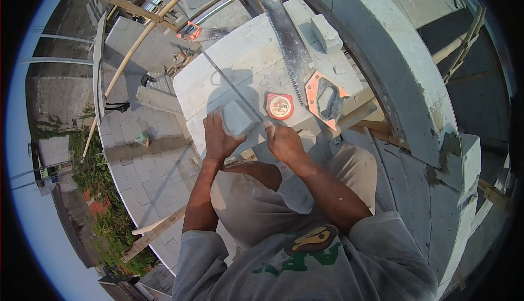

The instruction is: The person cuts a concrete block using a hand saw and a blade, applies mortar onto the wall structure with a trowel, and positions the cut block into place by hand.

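Note:
My left hand [219,137] is closed around a small grey-white block [238,117], apparently lightweight concrete, steadying it at the near edge of a large pale block [196,85]. Closed round the near end of a long, thin metal bar [232,84] is my right hand [286,144]. The bar slants away over the pale block and passes close beside the small block; whether they touch I cannot tell. To the right lie a red tape measure [280,106] and a hand saw [287,42] with an orange handle, its teeth facing left.
A second orange-handled saw [189,31] lies beyond the large block. An offcut [326,33] stands at its far right. A curved block wall [404,50] rises on the right. Bamboo poles [131,61] cross on the left, above a lower block surface [136,181].

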Tool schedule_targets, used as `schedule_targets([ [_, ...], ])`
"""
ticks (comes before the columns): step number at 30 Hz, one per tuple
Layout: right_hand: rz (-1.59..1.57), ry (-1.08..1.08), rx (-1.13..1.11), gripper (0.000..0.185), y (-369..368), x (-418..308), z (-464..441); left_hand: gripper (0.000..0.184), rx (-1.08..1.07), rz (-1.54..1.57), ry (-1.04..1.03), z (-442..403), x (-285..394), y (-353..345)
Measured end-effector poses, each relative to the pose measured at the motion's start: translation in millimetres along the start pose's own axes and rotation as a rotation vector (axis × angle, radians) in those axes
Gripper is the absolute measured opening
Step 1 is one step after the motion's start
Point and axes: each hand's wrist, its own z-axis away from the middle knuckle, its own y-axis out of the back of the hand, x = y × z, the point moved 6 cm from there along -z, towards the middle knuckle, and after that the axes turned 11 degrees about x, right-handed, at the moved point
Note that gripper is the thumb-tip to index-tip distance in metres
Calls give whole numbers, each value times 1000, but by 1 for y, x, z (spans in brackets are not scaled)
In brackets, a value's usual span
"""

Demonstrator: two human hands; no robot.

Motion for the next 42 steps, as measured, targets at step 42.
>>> schedule_targets([
  [42, -171, -14, 48, 45, 5, 25, 32, 103, 228, -80, -253, 26, 37, 15],
])
